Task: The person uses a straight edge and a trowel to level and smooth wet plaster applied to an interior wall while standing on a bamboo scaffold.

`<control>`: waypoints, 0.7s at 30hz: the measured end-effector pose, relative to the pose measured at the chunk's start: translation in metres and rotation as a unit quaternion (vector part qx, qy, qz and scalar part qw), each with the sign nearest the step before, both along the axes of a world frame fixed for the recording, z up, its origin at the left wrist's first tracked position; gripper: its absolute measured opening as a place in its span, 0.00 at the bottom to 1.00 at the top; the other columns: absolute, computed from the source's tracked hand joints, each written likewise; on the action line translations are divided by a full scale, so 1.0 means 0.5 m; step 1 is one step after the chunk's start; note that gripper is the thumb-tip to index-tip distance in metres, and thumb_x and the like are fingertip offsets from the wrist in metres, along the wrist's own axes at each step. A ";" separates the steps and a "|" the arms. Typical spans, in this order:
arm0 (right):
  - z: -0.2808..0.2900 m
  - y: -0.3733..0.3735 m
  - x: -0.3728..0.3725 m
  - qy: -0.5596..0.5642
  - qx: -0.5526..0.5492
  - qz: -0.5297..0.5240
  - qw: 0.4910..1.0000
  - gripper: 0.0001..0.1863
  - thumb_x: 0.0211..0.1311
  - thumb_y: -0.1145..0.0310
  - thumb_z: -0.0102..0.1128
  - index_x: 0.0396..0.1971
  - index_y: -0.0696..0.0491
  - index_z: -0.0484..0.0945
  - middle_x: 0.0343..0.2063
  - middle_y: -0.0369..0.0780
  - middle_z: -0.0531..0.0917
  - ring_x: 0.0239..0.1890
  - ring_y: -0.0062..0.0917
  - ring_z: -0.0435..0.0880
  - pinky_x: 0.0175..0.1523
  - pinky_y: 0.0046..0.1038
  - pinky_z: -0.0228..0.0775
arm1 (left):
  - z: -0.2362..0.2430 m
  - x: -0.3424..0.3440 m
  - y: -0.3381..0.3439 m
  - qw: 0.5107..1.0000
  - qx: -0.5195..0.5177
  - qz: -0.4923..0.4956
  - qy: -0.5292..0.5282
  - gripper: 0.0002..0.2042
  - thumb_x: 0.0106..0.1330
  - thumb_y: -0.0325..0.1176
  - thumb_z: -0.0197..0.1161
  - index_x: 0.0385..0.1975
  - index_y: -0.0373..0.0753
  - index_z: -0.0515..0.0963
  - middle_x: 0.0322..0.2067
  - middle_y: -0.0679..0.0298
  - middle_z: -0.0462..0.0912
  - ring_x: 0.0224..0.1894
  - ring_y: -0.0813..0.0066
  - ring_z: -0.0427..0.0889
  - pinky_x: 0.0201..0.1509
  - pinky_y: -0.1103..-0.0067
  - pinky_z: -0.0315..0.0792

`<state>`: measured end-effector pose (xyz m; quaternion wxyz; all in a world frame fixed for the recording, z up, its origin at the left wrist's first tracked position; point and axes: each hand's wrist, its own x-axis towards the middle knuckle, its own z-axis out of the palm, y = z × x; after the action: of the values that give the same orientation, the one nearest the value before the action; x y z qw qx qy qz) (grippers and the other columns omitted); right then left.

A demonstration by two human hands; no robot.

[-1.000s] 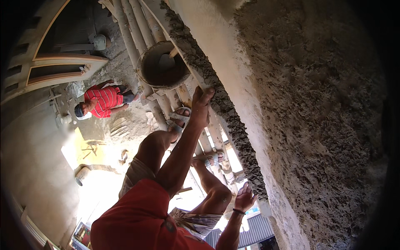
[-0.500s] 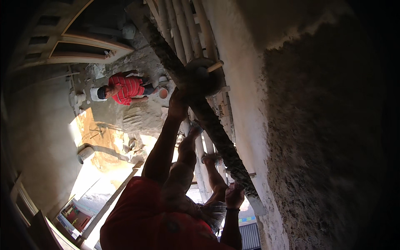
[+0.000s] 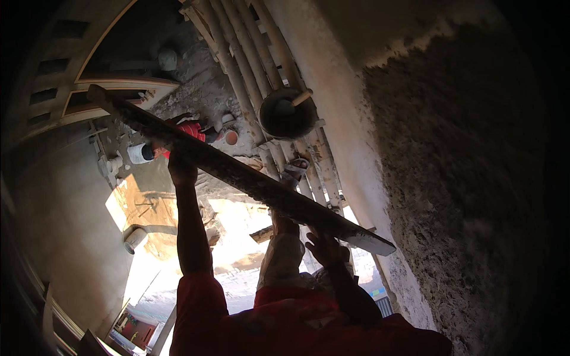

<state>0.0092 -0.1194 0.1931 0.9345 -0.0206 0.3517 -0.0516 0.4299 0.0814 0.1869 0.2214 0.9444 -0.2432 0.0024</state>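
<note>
A long straight board [image 3: 249, 179], its edge caked with mortar, slants across the view from upper left to lower right. My left hand [image 3: 183, 170] is closed round its underside toward the far left end. Close below its near right part is my right hand [image 3: 325, 249], thumb and fingers apart; whether the fingertips touch the board I cannot tell. The board's right end lies near the wall [image 3: 451, 190], which has rough, dark, wet-looking plaster. Beyond the board, a round dark mortar pan [image 3: 265, 126] holds a tool with a wooden handle [image 3: 301, 97].
Bamboo poles [image 3: 281, 47] form a scaffold along the wall, with my sandalled foot [image 3: 294, 172] on them. Well below, a person in a red striped shirt [image 3: 191, 128] is partly hidden by the board. An orange bucket [image 3: 231, 137] and a pale bucket [image 3: 135, 239] are on the ground.
The board's far end has swung left and away from the wall, uncovering the mortar pan. My left hand has moved left with it. My right hand has moved up and its fingers have spread.
</note>
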 end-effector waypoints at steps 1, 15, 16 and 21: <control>0.012 -0.001 0.038 -0.044 0.080 -0.019 0.996 0.20 0.60 0.57 0.48 0.50 0.48 0.65 0.49 0.34 0.69 0.46 0.32 0.71 0.48 0.39 0.65 | 0.015 0.015 0.031 0.992 -0.106 0.026 0.068 0.18 0.61 0.33 0.51 0.50 0.32 0.65 0.47 0.55 0.72 0.51 0.67 0.70 0.57 0.76 0.61; 0.004 -0.012 0.372 -0.113 0.090 0.147 0.978 0.19 0.59 0.60 0.48 0.50 0.51 0.66 0.48 0.38 0.71 0.43 0.33 0.74 0.43 0.33 0.68 | 0.254 0.021 0.361 0.950 0.202 0.142 -0.193 0.15 0.57 0.35 0.54 0.42 0.35 0.73 0.41 0.57 0.77 0.46 0.63 0.74 0.53 0.74 0.65; 0.002 -0.013 0.388 -0.111 0.085 0.163 0.977 0.20 0.59 0.60 0.48 0.50 0.51 0.65 0.48 0.38 0.71 0.43 0.33 0.74 0.43 0.33 0.68 | 0.265 0.003 0.386 0.937 0.239 0.161 -0.198 0.15 0.57 0.35 0.54 0.42 0.36 0.74 0.40 0.57 0.77 0.46 0.63 0.74 0.53 0.74 0.65; 0.005 -0.015 0.467 -0.102 0.017 0.247 0.963 0.20 0.59 0.57 0.47 0.48 0.53 0.66 0.44 0.40 0.73 0.41 0.31 0.75 0.41 0.31 0.67 | 0.349 -0.100 0.344 0.937 0.183 0.277 -0.108 0.13 0.57 0.30 0.54 0.41 0.34 0.73 0.41 0.56 0.77 0.46 0.63 0.74 0.52 0.75 0.66</control>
<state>0.2427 -0.1270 0.1958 0.9492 -0.0856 0.2393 0.1854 0.3799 0.2536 0.3612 0.0076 0.9926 0.0090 0.1211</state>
